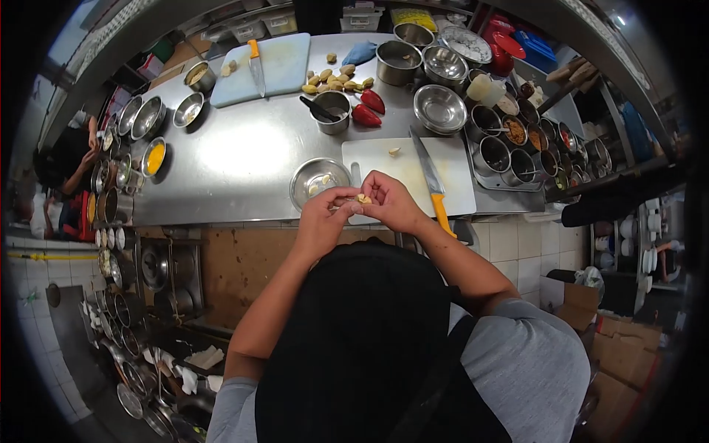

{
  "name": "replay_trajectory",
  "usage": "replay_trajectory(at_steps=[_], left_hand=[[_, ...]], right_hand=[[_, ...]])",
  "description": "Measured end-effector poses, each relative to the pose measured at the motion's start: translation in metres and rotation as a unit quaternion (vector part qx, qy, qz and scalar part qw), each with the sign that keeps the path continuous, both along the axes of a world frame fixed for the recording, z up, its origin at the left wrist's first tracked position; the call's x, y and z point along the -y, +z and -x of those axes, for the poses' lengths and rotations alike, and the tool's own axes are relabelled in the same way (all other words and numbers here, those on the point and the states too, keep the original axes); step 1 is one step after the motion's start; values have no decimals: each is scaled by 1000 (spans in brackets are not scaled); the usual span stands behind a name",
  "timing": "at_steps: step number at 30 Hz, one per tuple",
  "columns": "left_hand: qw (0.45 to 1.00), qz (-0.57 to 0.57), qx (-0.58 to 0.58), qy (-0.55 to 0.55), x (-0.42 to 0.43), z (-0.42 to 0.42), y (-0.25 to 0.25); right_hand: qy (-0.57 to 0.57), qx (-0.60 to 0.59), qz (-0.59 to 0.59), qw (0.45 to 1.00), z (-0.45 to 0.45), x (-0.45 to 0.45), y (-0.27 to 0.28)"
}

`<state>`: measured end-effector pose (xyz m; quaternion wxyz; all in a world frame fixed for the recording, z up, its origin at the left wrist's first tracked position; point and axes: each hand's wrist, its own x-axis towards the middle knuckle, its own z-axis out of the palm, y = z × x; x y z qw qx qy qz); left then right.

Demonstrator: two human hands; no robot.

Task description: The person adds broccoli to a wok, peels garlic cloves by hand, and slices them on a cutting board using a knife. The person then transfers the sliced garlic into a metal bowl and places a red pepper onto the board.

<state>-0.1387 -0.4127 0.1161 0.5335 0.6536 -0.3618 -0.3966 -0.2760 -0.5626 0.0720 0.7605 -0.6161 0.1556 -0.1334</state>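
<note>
Close to the table's front edge, my left hand (pixel 325 219) and my right hand (pixel 391 205) meet with fingertips pinched together. Between them is a small pale-yellow piece that looks like a garlic clove (pixel 363 198), held by both hands. Just behind my left hand stands a steel bowl (pixel 297 176) with a few pale cloves in it. A white cutting board (pixel 380 159) lies beyond my right hand, with another pale clove (pixel 394 151) on it. Across the board's right side rests a knife (pixel 430 171), its orange handle toward me.
Farther back are red peppers (pixel 365 116), several yellowish-brown tubers (pixel 344 79), a steel pot (pixel 334 125) with a black-handled tool, and a bluish cutting board (pixel 284 63) with a knife (pixel 256 70). Ingredient containers (pixel 492 155) crowd the right. Another person (pixel 70 151) is at far left.
</note>
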Motion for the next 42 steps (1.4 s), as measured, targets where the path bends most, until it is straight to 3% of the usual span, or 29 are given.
replay_trajectory(at_steps=[2,4,8,10,12,14,18,21,24,27,29,32,34,37,42], left_hand=[[999,-19,-14,-37,7,-5,-4],[991,-46,-122,-10,8,-3,-6],[990,-76,-112,-39,16,-7,-14],[994,-82,-73,-26,20,-10,-34],[996,-80,-34,-13,22,-10,-52],[997,-70,-44,-1,22,-14,-78],[986,-65,-113,103,29,-21,-85],[970,-19,-185,155,31,-25,-77],[981,0,-158,115,28,-21,-65],[983,2,-147,111,23,-18,-49],[986,7,-141,92,18,-21,-36],[970,36,-221,93,10,-26,-25],[949,107,-295,37,4,-28,-7],[929,158,-334,-2,-2,-22,25],[927,166,-335,-15,-13,-15,39]], right_hand=[[-18,-5,27,999,1,1,1],[5,-44,116,992,4,-2,6],[-77,-39,186,979,5,-15,15],[-122,8,364,923,1,-14,-5],[-145,8,422,895,-1,-19,-17],[-145,-19,418,897,0,-25,-18],[-144,1,392,908,-1,-20,-29],[-230,-150,296,915,-2,5,-61],[-271,-301,273,873,0,48,-106],[-276,-337,293,851,-3,65,-100],[-344,-277,543,714,-2,56,-72],[-275,-63,363,888,-3,38,-19],[-222,16,227,948,-2,5,37],[-162,72,242,954,4,-21,85],[-155,142,297,932,5,-37,111]])
